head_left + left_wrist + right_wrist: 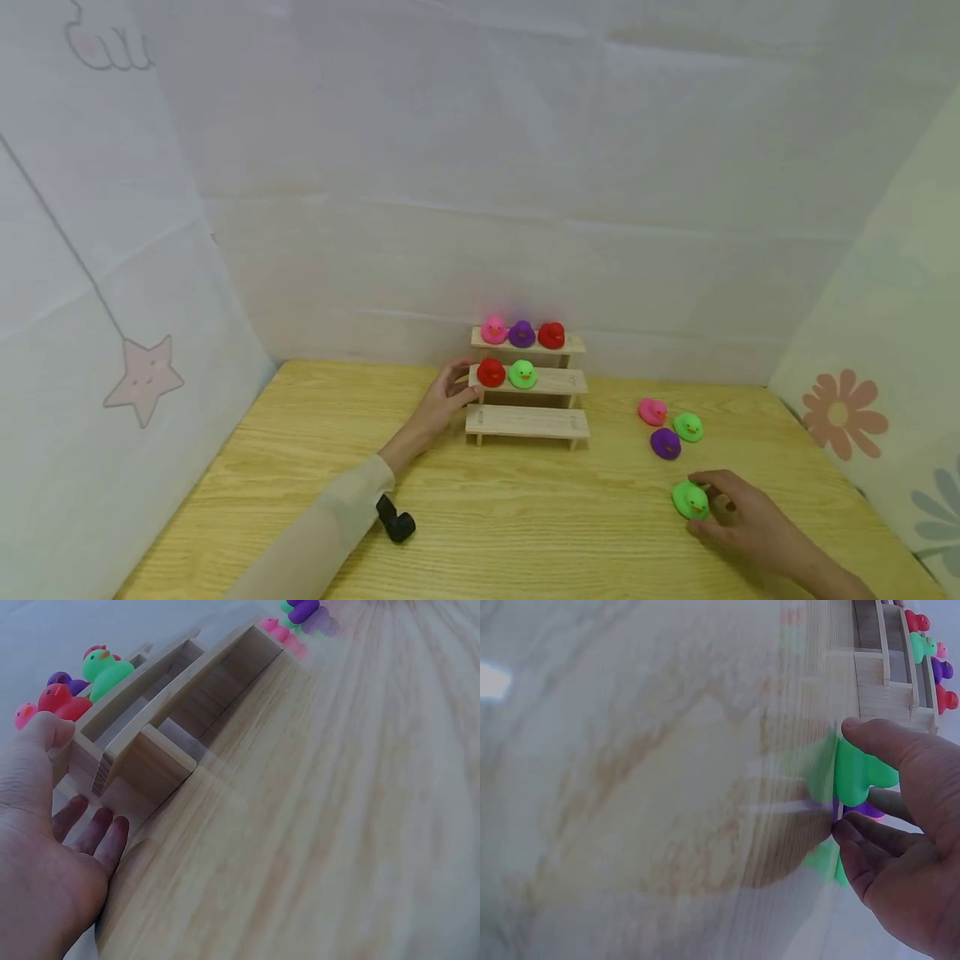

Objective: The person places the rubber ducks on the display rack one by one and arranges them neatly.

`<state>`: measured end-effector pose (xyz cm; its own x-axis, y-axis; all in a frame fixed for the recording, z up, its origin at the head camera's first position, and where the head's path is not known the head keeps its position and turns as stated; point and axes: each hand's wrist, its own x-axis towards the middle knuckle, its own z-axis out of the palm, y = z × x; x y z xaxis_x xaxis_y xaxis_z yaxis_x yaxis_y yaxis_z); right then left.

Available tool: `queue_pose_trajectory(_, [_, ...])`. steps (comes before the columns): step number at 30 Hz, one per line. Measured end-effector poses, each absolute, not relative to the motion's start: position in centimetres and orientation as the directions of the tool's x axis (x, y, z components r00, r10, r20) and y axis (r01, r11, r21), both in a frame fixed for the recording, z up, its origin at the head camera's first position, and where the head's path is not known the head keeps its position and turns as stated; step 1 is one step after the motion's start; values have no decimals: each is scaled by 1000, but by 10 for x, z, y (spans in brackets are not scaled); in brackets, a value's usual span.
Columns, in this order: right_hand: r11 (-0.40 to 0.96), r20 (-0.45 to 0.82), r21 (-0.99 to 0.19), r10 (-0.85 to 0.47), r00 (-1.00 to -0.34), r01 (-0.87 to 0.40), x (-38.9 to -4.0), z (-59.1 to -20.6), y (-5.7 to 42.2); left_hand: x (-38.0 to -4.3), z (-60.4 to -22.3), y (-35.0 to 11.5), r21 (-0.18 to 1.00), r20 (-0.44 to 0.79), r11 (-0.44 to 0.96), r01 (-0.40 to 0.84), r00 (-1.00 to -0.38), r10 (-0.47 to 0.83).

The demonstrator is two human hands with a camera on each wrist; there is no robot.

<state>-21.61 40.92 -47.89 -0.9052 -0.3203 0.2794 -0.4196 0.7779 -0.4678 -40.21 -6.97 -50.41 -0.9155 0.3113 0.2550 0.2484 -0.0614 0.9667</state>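
Observation:
A three-tier wooden step stand (528, 421) is set near the back wall. My left hand (442, 400) grips the left end of its middle tier, the thumb in front and fingers behind. On that tier are a red duck (491, 372) and a green duck (522, 374). The top tier bears a pink duck (493, 330), a purple duck (522, 334) and a red duck (552, 335). At the right, my right hand (750, 525) pinches another green toy duck (859, 772) between thumb and fingers, at the tabletop.
Beyond the right hand, a pink duck (652, 412), a purple duck (665, 443) and a green duck (687, 427) lie grouped on the wooden table (525, 517). Pale cloth walls (450, 167) surround the back and sides. A black device (395, 518) sits by the left sleeve.

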Motion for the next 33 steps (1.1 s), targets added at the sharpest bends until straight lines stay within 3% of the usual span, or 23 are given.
queue_pose_trajectory(15, [784,184,-528,-270,-945,-326,-219,-483,410,-402,-505,-69,966,260,-63,253,-915,310])
queue_pose_trajectory(33, [757,257,-480,-363,-896,-444,-230,-475,397,-400,-499,-69,976,219,-60,211,-915,340])
